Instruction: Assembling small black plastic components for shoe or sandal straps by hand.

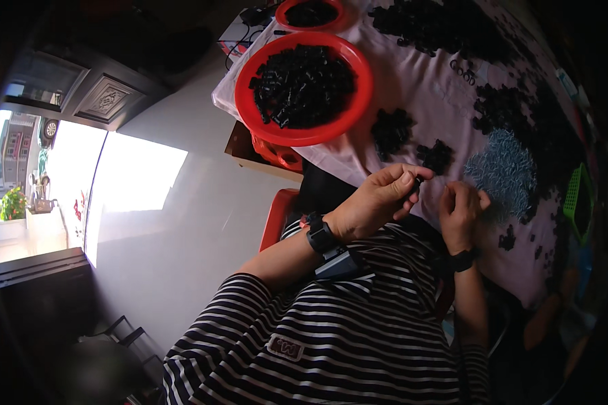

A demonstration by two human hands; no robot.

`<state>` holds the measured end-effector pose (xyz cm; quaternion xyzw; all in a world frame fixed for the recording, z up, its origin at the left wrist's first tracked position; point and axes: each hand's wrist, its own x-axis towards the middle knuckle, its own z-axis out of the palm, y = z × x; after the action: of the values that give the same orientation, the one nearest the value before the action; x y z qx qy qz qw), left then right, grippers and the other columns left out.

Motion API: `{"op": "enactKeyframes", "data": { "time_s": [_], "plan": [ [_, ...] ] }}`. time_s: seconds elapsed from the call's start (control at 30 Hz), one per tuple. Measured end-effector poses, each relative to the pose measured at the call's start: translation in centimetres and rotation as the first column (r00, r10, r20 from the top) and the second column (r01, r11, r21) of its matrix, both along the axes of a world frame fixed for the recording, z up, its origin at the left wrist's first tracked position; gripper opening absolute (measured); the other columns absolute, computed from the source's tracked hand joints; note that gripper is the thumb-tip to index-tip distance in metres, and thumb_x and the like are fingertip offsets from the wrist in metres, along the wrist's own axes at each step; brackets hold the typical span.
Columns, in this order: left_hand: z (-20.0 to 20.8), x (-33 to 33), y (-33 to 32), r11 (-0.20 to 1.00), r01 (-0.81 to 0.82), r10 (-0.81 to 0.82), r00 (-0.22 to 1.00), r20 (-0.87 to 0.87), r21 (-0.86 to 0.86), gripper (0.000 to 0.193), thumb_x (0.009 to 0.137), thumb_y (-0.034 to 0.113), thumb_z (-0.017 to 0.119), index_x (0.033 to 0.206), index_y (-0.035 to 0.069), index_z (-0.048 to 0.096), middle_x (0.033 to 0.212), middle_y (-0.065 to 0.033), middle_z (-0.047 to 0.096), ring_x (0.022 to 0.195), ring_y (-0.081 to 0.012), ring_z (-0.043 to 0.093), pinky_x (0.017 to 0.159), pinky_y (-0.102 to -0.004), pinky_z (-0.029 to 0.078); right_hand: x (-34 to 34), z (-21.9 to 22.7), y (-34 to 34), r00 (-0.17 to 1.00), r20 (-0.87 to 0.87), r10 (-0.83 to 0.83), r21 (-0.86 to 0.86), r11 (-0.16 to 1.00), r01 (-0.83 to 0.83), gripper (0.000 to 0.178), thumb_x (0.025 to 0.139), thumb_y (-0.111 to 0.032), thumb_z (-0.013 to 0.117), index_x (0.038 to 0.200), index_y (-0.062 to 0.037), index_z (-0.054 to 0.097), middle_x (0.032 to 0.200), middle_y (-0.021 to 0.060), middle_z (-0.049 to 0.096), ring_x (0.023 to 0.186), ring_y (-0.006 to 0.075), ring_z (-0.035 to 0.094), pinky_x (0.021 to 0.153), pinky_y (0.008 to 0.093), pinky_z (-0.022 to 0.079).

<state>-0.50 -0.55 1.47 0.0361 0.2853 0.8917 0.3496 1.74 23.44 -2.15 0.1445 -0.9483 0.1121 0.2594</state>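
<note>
My left hand [389,192] is closed, pinching a small black part [419,181] between thumb and forefinger over the near edge of the table. Just right of it, my right hand [461,206] has its fingers curled together beside a heap of small blue-grey pieces [503,169]; whatever sits in its fingertips is hidden. Past my hands lie two small piles of black parts, one pile [436,156] close to my left fingertips and a larger pile [392,133] farther left. A red basin [365,84] heaped with black parts [302,84] stands at the table's left corner.
A second red basin [282,20] of black parts stands behind the first. More black parts [446,30] spread over the far and right side of the pink tablecloth [425,81]. At the right edge is a green basket [577,202]. Another person's arm [544,320] shows lower right.
</note>
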Motion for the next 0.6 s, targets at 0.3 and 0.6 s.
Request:
{"op": "enactKeyframes", "data": {
  "time_s": [0.3,0.6],
  "plan": [
    [-1.0,-0.7,-0.8,0.998,0.014,-0.014,1.000,0.008,0.054,0.054,0.103,0.047,0.055,0.126,-0.001,0.060,0.084,0.0006,0.060,0.067,-0.0084,0.048,0.060,-0.0217,0.040,0.0,-0.4,0.0,1.000,-0.017,0.017,-0.043,0.999,-0.018,0.015,0.089,-0.005,0.068,0.101,-0.0089,0.061,0.094,0.0041,0.066,0.089,0.0228,0.065,0.092,0.0412,0.038],
    [-0.7,-0.7,-0.5,1.000,0.009,-0.010,0.997,0.073,0.017,0.057,0.104,0.050,0.052,0.124,-0.002,0.060,0.086,0.0011,0.058,0.072,-0.0089,0.051,0.061,-0.0228,0.042,-0.1,-0.4,-0.2,1.000,-0.006,0.031,-0.069,0.997,-0.031,0.017,0.087,-0.002,0.068,0.101,-0.0078,0.061,0.093,0.0051,0.067,0.088,0.0238,0.065,0.093,0.0423,0.038]
  ]
}}
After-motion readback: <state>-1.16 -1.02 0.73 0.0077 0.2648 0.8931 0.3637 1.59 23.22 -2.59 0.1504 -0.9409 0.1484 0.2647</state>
